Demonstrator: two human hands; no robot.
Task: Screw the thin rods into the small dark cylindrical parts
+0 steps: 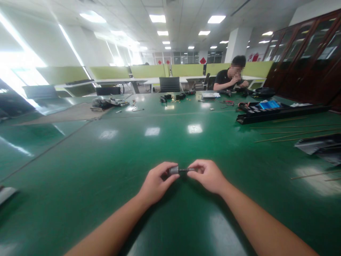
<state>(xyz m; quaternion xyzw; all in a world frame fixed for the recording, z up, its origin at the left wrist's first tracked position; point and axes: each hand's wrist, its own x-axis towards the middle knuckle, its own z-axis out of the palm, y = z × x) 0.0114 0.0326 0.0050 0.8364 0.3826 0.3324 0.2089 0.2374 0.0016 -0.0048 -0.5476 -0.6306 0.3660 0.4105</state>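
Note:
Both my hands meet low over the green table point(112, 163), near its front edge. My left hand point(156, 183) pinches the grey, thicker end of a small dark rod-shaped part point(179, 170). My right hand point(207, 175) pinches the thin dark end of the same part. The part lies level between the fingertips, a little above the table top. I cannot make out what the part is.
A long black tray point(279, 113) with a blue item lies at the right, thin sticks point(293, 135) beside it. A dark sheet point(319, 147) sits at the right edge. Small parts and tools point(176, 96) are scattered at the far side, where a seated person point(230, 76) works.

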